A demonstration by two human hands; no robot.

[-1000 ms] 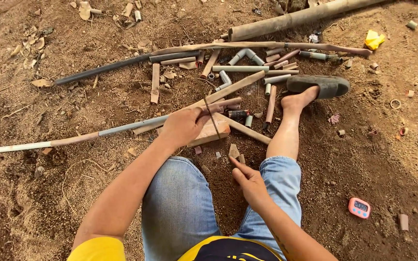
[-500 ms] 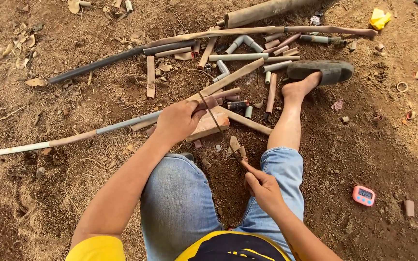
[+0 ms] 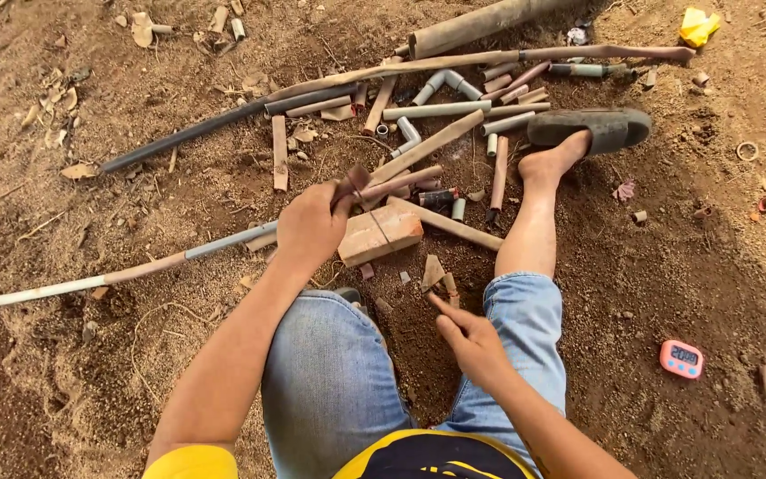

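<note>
Outdoor dirt yard used as a rough worksite. Bare brown soil ground [image 3: 117,390] with dry leaves, scattered pipe offcuts [image 3: 454,106], long pipes [image 3: 117,275], a brick [image 3: 381,236] and a small pink timer [image 3: 682,358]. Person sits on the ground in jeans and a sandal [image 3: 591,129].

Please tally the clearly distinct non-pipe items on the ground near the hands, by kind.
Pale rectangular brick, by the left hand: 1
Dark rubber sandal: 1
Small pink digital timer, right of the right hand: 1
Crumpled yellow scrap: 1
Total: 4
</note>
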